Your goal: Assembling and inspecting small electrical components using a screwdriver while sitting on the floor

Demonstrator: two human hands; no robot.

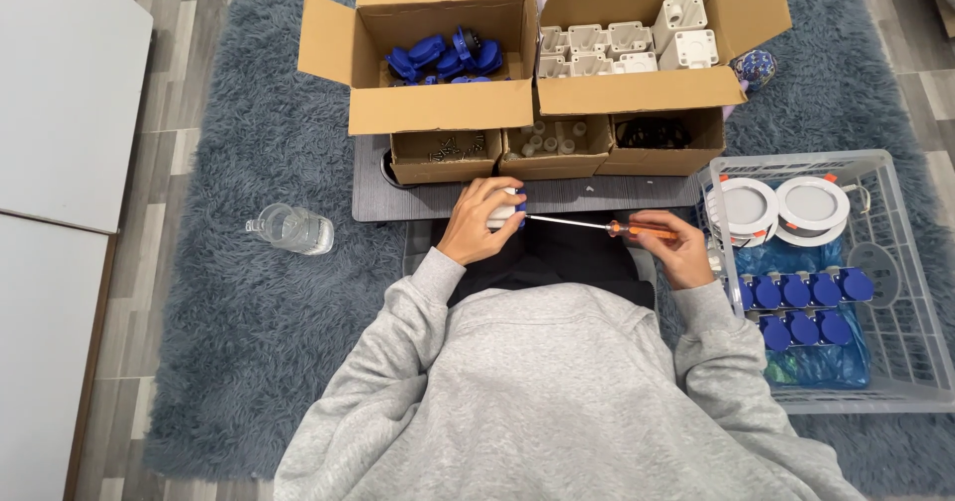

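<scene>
While left hand (476, 224) grips white plastic socket (505, 208), right hand (684, 250) clamps orange-handled screwdriver (607, 226).

Three small boxes (557, 148) sit in a row on the table (637, 195). Behind them stand two large cardboard boxes (537, 53) side by side. Right of the small boxes lies a crate (900, 362); left, on the rug (249, 312), a glass jar (291, 229).

Head view, single camera: looks steeply down from above the person, close, over grey sleeves toward cardboard boxes (443, 53) ahead.
</scene>
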